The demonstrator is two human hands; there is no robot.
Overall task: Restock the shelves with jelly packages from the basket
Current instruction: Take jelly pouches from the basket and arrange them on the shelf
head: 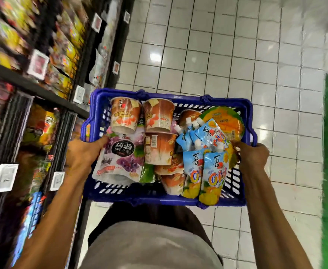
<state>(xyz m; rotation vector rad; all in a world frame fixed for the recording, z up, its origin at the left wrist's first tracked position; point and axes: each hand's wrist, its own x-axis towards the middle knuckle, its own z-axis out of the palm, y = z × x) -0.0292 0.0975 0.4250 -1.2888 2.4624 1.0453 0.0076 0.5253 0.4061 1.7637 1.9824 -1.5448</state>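
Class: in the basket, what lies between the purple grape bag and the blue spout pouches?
Orange cups lying on their sides in the basket, per the head view.

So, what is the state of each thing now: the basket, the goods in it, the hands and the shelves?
Basket: full, held off the floor.
Left hand: grips the basket's left rim.
Right hand: grips the right rim.
Cups: lying on their sides.
Pouches: lying flat, caps on.
Purple bag: lying flat on top.
Shelves: stocked, blurred.
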